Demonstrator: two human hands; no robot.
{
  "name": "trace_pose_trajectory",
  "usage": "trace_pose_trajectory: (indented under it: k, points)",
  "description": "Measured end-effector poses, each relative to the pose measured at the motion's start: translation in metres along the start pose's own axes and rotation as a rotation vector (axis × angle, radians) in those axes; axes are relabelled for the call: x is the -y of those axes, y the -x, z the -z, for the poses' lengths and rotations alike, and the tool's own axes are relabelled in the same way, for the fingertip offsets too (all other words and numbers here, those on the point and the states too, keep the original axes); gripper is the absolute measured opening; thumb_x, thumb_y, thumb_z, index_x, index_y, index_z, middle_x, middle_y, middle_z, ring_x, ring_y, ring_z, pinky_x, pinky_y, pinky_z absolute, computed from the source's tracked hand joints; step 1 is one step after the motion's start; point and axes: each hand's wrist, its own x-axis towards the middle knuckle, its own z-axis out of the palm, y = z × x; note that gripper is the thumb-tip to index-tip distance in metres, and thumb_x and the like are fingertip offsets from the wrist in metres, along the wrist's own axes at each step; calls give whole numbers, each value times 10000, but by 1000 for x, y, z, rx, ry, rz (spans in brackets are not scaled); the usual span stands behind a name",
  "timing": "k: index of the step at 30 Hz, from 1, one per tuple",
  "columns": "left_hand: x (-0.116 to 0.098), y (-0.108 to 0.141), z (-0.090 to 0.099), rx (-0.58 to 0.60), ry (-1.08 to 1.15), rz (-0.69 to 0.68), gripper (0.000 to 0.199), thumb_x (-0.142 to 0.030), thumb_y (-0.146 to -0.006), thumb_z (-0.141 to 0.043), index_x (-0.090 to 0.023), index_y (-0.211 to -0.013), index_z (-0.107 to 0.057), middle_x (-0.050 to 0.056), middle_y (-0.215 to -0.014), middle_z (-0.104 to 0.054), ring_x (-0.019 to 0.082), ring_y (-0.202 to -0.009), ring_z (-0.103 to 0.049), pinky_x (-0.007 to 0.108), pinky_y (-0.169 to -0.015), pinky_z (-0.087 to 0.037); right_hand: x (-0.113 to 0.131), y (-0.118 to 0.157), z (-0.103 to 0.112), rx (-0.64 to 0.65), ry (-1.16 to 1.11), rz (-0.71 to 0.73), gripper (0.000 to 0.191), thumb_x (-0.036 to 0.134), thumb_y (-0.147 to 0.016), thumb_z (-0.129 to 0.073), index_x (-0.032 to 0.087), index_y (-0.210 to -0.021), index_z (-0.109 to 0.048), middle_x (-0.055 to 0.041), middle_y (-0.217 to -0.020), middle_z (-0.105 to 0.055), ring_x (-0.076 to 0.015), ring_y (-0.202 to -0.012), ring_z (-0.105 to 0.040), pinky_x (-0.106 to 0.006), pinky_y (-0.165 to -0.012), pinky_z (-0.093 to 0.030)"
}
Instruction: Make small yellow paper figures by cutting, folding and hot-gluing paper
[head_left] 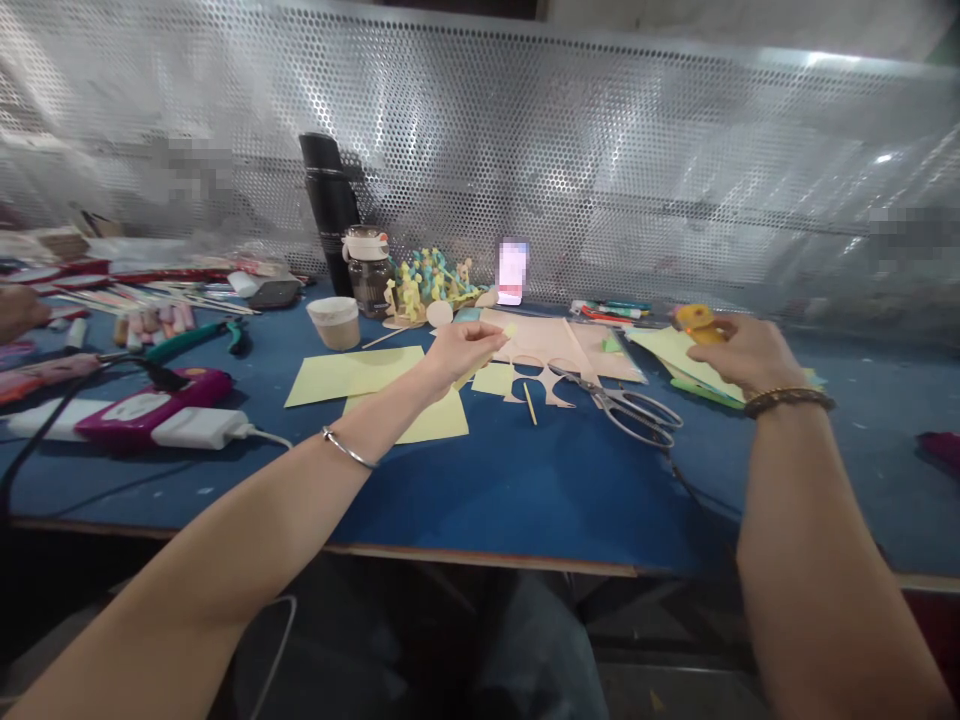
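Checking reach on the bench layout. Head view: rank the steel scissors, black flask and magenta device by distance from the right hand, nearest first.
From the right hand, in the head view:
1. Steel scissors, lying just left of the hand.
2. Black flask, upright at the back, left of centre.
3. Magenta device, at the far left.

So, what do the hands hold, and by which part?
Left hand pinches a yellow paper scrap by its edge; right hand grips a round yellow object by its lower side.
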Motion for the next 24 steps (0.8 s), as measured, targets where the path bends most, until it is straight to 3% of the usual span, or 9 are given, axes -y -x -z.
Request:
trace_pose_trajectory:
  k: [3,5,7,10,15,20,24]
  points:
    - [1,0,0,-3,-7,0,258,-356,-661,-679,-156,-824,-662,21,-702,-575,82,-580,-489,241,-582,-407,19,8,-4,-85,-463,-147,271,182,-571,-670,137,-836,-642,-21,-678,-573,-104,-495,-489,-244,-448,-409]
    - [1,0,1,-4,-11,-12,250,-363,-669,-669,-160,-815,-661,21,-705,-576,83,-583,-490,241,-583,-406,35,17,-5,-53,-820,-84,239,148,-587,-665,144,-823,-628,-24,-758,-589,-64,-489,-441,-201,-414,-382]
    - [1,0,1,-7,-25,-21,244,-368,-678,-658,-163,-810,-659,26,-709,-582,87,-587,-493,242,-579,-403,49,26,-6,45,-994,0,190,123,-608,-663,144,-790,-616,-25,-789,-586,-51,-515,-421,-171,-415,-378]
    - [-1,0,0,-19,-47,-12,232,-369,-685,-648,-167,-801,-656,34,-722,-594,95,-598,-501,247,-580,-402,59,32,-6,165,-962,26,112,182,-687,-660,148,-777,-603,-29,-763,-582,-73,-562,-478,-172,-441,-415]
    - [-3,1,-2,-22,-23,-6,231,-362,-684,-653,-162,-800,-655,37,-735,-593,94,-600,-496,252,-601,-413,41,22,-4,8,-783,-75,165,270,-740,-652,129,-801,-592,-57,-790,-603,-90,-546,-527,-197,-421,-430]
    - [-1,1,-1,-4,-42,-17,238,-372,-689,-642,-166,-806,-660,39,-736,-593,97,-606,-495,251,-606,-420,19,10,-7,9,-701,-149,142,201,-712,-667,123,-799,-586,-35,-716,-583,-79,-528,-524,-162,-411,-419]
    - [0,0,0,-5,-13,-25,239,-365,-673,-658,-161,-798,-661,28,-718,-576,91,-600,-492,251,-614,-424,12,6,-16,44,-668,-145,201,203,-699,-681,127,-863,-594,-48,-797,-601,-101,-621,-574,-157,-449,-454]
